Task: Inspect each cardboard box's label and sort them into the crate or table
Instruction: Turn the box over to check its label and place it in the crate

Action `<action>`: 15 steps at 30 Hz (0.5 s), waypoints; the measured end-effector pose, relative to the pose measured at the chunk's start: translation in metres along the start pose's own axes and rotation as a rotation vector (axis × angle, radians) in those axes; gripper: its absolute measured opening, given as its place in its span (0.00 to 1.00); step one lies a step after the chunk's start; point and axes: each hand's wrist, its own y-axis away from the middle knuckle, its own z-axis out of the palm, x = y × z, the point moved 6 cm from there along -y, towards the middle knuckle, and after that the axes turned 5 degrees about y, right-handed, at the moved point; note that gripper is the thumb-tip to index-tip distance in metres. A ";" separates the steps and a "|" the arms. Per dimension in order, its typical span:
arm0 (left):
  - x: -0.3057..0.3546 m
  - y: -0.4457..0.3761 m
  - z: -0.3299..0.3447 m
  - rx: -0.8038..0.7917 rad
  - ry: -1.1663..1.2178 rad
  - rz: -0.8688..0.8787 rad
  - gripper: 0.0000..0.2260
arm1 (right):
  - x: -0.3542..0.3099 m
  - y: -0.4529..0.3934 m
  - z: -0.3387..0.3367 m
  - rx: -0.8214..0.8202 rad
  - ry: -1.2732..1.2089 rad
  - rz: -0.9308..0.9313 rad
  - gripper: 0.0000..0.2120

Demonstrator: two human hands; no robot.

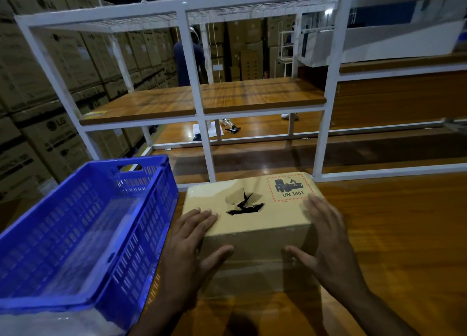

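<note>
A glossy wooden bench [394, 234] carries the cardboard box [255, 219], which sits at its near middle just right of a blue slotted plastic crate [83, 234]. Both hands grasp the box at its near corners: the left hand [192, 242] and the right hand [326, 242] each lay fingers over the top edge with the thumb on the front face. The box top has a jagged black tear [243, 204] and a red-hatched label [290, 187] reading "UN 3481". Beyond stands a white metal rack [188, 57] with wooden shelves. Farther left, stacked cartons [50, 95] printed "LG" fill the dim warehouse, and a person [188, 57] stands behind the rack.
</note>
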 end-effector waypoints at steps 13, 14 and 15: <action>-0.013 0.014 -0.004 0.174 0.248 -0.375 0.23 | 0.030 0.048 0.021 -0.020 -0.433 0.532 0.29; -0.012 0.013 -0.006 0.180 0.261 -0.383 0.23 | 0.027 0.044 0.017 -0.002 -0.424 0.519 0.28; -0.011 0.011 -0.008 0.185 0.274 -0.388 0.24 | 0.024 0.039 0.012 0.017 -0.414 0.492 0.28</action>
